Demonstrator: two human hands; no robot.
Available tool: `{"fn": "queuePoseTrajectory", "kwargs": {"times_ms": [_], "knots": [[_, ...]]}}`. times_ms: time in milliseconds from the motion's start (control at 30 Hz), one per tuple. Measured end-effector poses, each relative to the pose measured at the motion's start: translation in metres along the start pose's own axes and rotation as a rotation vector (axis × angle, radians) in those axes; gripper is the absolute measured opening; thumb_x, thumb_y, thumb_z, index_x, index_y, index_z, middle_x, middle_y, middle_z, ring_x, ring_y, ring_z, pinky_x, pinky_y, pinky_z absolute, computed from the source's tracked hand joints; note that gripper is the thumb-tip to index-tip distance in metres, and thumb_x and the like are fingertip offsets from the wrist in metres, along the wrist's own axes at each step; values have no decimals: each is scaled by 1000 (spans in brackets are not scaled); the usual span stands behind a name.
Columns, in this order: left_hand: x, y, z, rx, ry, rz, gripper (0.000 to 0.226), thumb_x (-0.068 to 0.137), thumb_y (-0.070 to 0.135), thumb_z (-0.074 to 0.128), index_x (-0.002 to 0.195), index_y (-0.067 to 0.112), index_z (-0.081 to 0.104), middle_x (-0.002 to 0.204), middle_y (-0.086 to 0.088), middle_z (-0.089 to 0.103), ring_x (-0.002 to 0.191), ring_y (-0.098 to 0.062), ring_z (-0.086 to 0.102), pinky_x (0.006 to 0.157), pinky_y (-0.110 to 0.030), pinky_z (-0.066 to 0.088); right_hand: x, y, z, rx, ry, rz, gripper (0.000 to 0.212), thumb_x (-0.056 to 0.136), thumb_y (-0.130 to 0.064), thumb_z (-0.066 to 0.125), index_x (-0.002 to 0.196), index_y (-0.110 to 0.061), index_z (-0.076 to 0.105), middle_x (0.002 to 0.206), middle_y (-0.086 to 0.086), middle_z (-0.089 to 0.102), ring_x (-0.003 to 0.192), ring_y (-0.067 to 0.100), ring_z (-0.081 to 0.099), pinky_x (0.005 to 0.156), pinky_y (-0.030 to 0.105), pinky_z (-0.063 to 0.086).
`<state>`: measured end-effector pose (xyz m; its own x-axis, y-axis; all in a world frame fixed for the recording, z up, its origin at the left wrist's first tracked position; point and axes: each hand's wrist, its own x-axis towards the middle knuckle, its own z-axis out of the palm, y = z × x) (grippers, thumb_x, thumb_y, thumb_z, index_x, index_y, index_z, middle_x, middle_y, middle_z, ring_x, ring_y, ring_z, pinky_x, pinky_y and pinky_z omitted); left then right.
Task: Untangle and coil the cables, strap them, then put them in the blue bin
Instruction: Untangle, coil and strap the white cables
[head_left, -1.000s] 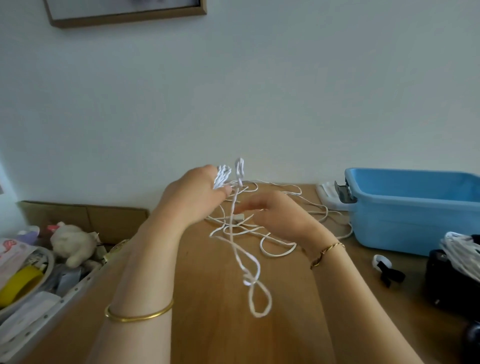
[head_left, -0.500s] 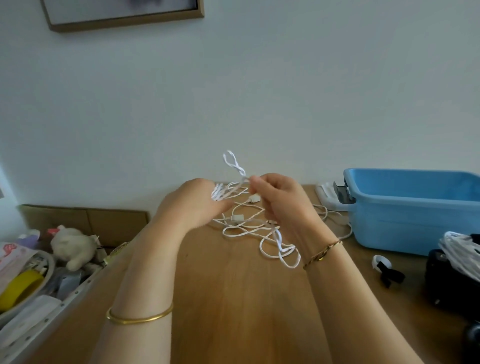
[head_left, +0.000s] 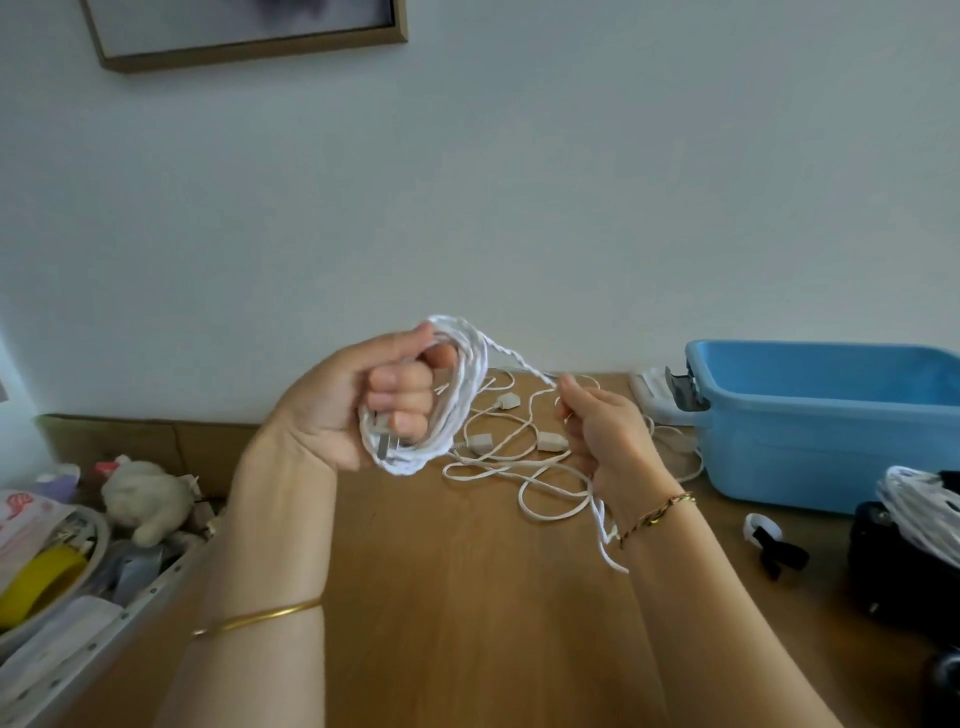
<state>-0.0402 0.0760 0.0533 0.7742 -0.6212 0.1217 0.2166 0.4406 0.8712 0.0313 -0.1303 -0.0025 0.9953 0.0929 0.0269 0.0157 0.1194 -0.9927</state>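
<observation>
Since half a second ago the hands have drawn apart, and the left hand (head_left: 353, 405) has turned its palm to the camera, fingers curled round a coil of white twisted cable (head_left: 470, 389). The right hand (head_left: 608, 431) pinches, it seems, the strand running from it. On the wooden tabletop (head_left: 467, 597) flat cream cables (head_left: 479, 442) lie tangled, near the blue plastic bin (head_left: 810, 447).

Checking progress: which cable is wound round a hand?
The twisted white cable looped in the left hand; the flat cream cable lies loose on the table.
</observation>
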Motion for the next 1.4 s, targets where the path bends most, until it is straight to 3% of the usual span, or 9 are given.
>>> {"fn": "queuePoseTrajectory", "kwargs": {"times_ms": [67,167,500,700,833,967,1100,1200,1400], "knots": [[4,1,-6,-265,-75,71,35,98,24,51,102,-9,62,57,-7,62,48,-12,44,60,-27,52,-3,0,3,-94,-135,11,44,95,-36,51,58,-13,48,42,-7,27,31,5,20,33,16,18],[8,3,-3,-444,234,360,34,92,24,55,91,-9,63,47,2,52,40,-9,48,53,-29,56,-9,-7,7,-230,-301,37,49,95,-42,49,55,-14,48,39,-9,27,32,5,19,32,16,17],[20,-1,7,-226,700,843,26,102,24,40,80,11,47,63,0,57,60,-7,57,77,-46,51,-31,-30,13,-427,-751,-18,43,93,-40,52,66,-9,63,45,-5,25,40,11,26,53,25,49],[34,-18,-6,872,1115,733,32,102,19,40,92,-9,50,68,2,64,59,-10,61,64,-29,55,-38,-39,11,-562,-792,-154,20,89,-14,62,90,6,64,48,2,52,49,15,60,60,25,51],[33,-21,3,1475,1053,414,36,99,30,45,83,-1,57,52,9,59,51,-4,58,61,-27,43,-38,-47,12,-588,-537,-357,8,81,-7,67,74,-6,69,51,8,58,52,14,57,63,31,48],[28,-21,30,1398,754,105,73,83,72,39,78,2,58,61,-5,65,56,-16,62,65,-35,49,-30,-45,13,-645,-239,-542,13,74,-8,65,76,-19,71,61,2,64,55,15,58,65,40,53],[24,-21,33,1492,662,-62,27,84,36,67,73,14,57,51,4,53,44,-10,52,47,-25,45,-26,-38,16,-860,-139,-714,8,75,-22,70,76,-30,70,79,-9,68,87,13,59,83,36,45],[22,-23,30,1432,721,-141,26,87,24,62,64,14,53,48,2,48,40,-12,45,44,-23,44,-16,-32,12,-969,-89,-775,7,80,-27,69,82,-33,71,87,-14,64,99,12,51,87,33,38],[9,-14,20,1246,875,38,29,81,14,58,54,15,49,46,1,42,43,-15,37,48,-30,46,-6,-22,-10,-369,-156,-502,21,86,3,59,91,-11,73,73,4,70,64,6,65,68,16,51]]}}
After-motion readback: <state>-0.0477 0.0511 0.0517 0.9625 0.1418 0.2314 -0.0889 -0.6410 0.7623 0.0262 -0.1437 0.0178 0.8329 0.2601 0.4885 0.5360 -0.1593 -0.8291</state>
